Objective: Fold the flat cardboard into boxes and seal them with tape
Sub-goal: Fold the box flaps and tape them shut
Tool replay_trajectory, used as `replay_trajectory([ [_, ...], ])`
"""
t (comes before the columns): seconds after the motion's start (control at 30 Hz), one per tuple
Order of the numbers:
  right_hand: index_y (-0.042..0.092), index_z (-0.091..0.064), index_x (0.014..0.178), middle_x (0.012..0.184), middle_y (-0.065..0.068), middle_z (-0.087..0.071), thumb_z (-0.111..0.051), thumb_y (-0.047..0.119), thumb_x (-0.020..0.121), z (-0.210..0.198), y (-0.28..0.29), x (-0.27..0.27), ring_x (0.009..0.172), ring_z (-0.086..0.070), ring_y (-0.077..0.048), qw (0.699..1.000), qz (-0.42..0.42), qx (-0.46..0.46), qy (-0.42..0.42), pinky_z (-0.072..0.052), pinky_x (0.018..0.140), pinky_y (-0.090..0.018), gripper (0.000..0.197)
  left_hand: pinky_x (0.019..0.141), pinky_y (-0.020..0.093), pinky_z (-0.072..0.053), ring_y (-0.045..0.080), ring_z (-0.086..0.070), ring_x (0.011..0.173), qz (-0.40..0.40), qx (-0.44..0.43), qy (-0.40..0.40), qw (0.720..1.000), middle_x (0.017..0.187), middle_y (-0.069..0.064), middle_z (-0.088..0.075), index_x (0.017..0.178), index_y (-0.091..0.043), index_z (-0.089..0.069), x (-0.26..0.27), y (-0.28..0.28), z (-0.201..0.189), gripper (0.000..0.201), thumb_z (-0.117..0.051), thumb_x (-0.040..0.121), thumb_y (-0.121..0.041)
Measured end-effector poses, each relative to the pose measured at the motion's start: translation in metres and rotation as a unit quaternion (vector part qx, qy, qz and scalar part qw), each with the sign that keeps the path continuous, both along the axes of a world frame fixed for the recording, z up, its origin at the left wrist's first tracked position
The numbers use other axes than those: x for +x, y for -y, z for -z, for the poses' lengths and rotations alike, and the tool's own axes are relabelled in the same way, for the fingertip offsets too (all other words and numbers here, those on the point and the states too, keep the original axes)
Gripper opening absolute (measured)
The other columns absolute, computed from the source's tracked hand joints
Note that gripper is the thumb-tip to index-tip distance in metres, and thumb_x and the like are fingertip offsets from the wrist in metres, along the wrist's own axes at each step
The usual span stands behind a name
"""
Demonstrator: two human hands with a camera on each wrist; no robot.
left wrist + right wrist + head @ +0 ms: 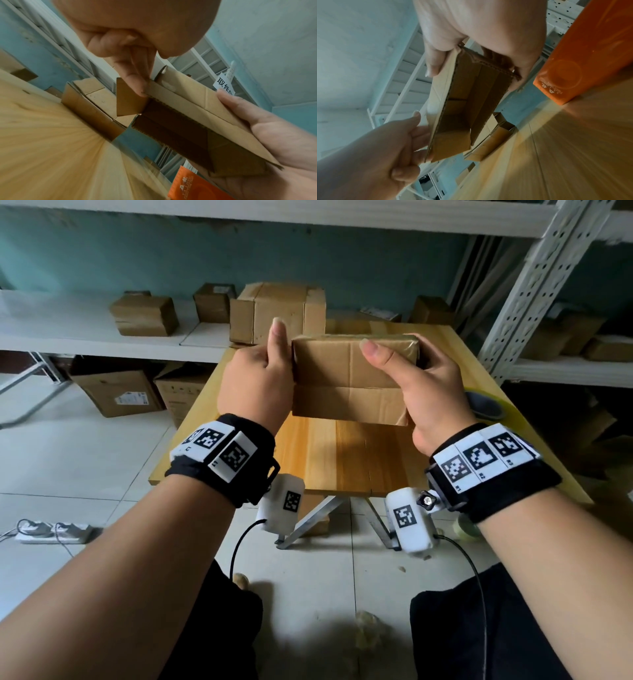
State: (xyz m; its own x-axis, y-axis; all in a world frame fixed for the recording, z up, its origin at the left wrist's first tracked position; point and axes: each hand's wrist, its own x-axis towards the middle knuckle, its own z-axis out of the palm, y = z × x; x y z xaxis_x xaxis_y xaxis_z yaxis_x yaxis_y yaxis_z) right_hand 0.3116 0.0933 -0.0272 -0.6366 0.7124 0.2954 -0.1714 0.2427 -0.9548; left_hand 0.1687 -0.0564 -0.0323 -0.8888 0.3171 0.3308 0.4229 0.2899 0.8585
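the cardboard box [346, 378] is held above the wooden table [342, 460], between both hands. left hand [255, 386] grips its left end, thumb raised. right hand [428, 392] grips its right end, thumb on the near face. underside open.

Left hand [255, 381] and right hand [424, 392] grip a cardboard box [346, 378].
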Motion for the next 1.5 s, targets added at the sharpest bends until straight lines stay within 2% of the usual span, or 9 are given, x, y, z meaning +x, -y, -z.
replay_trajectory([
  [0.17,0.022,-0.073,0.1,0.108,-0.006,-0.078,-0.092,0.039,0.076,-0.002,0.001,0.003,0.107,-0.073,-0.024,0.999,-0.026,-0.003,0.024,-0.058,0.102,-0.044,0.035,0.059,0.03,-0.044,0.018,-0.057,0.058,0.059,-0.076,-0.009,0.995,0.06,0.0,-0.06,0.07,-0.006,-0.062,0.005,0.001,0.003,0.084,-0.041,0.093,-0.084],
  [0.3,0.034,-0.08,0.091,0.108,0.004,-0.08,-0.085,0.052,0.073,-0.007,0.003,0.006,0.111,-0.072,-0.02,0.996,-0.054,-0.055,0.049,-0.051,0.109,-0.051,0.026,0.07,0.027,-0.055,0.007,-0.068,0.072,0.161,0.033,0.093,0.982,0.074,-0.009,-0.069,0.089,-0.014,-0.072,0.011,-0.002,0.002,0.066,-0.062,0.085,-0.079],
  [0.5,0.032,-0.062,0.139,0.124,0.005,-0.073,-0.074,0.073,0.078,-0.005,0.004,0.007,0.121,-0.064,-0.018,0.993,-0.051,-0.049,0.099,-0.048,0.107,-0.04,0.075,0.09,0.035,-0.062,0.014,-0.074,0.108,0.237,0.059,0.125,0.962,0.12,-0.002,-0.074,0.134,-0.019,-0.06,0.009,-0.003,0.005,0.091,-0.086,0.067,-0.074],
  [0.6,0.032,-0.049,0.147,0.133,0.008,-0.062,-0.055,0.092,0.074,0.001,0.003,0.008,0.125,-0.056,-0.019,0.979,-0.011,-0.013,0.205,-0.04,0.11,-0.044,0.095,0.091,0.028,-0.061,0.004,-0.069,0.106,0.205,0.059,0.122,0.969,0.119,-0.01,-0.067,0.13,-0.025,-0.048,0.013,0.0,0.005,0.084,-0.091,0.067,-0.06],
  [0.7,0.028,-0.06,0.118,0.104,0.015,-0.066,-0.05,0.088,0.083,0.003,0.008,0.007,0.098,-0.059,-0.009,0.976,-0.008,0.009,0.216,-0.043,0.091,-0.036,0.07,0.081,0.014,-0.058,-0.005,-0.063,0.1,0.18,0.058,0.102,0.977,0.112,-0.02,-0.059,0.127,-0.033,-0.039,0.017,0.004,0.004,0.076,-0.09,0.073,-0.05],
  [0.83,0.01,-0.068,0.088,0.062,0.003,-0.061,-0.06,0.072,0.091,0.007,0.016,0.002,0.062,-0.06,-0.016,0.985,0.034,0.088,0.143,-0.053,0.066,-0.038,0.063,0.09,0.026,-0.061,0.002,-0.065,0.11,0.169,0.079,0.092,0.978,0.121,-0.013,-0.064,0.133,-0.029,-0.045,0.017,0.005,0.005,0.086,-0.092,0.066,-0.057],
  [1.13,0.027,-0.073,0.103,0.091,0.007,-0.076,-0.066,0.064,0.093,0.002,0.02,0.003,0.086,-0.072,-0.007,0.993,0.03,0.07,0.093,-0.062,0.079,-0.036,0.039,0.085,0.034,-0.064,0.01,-0.073,0.106,0.193,0.143,0.149,0.959,0.122,-0.003,-0.071,0.131,-0.026,-0.055,0.017,0.005,-0.001,0.074,-0.095,0.07,-0.04],
  [1.3,0.035,-0.064,0.129,0.129,0.014,-0.066,-0.065,0.082,0.08,-0.001,0.022,-0.003,0.119,-0.061,-0.008,0.993,0.04,-0.015,0.11,-0.05,0.102,-0.035,0.068,0.076,0.018,-0.059,-0.011,-0.069,0.088,0.204,0.14,0.139,0.959,0.109,-0.02,-0.061,0.114,-0.039,-0.046,0.02,0.002,0.0,0.06,-0.092,0.075,-0.031],
  [1.5,0.022,-0.042,0.159,0.155,0.0,-0.052,-0.074,0.064,0.085,-0.006,-0.002,0.002,0.142,-0.049,-0.02,0.989,-0.025,-0.043,0.138,-0.037,0.121,-0.042,0.092,0.097,0.034,-0.06,0.005,-0.067,0.116,0.256,0.146,0.064,0.953,0.128,-0.005,-0.065,0.139,-0.017,-0.045,0.022,0.007,0.0,0.087,-0.095,0.068,-0.027],
])
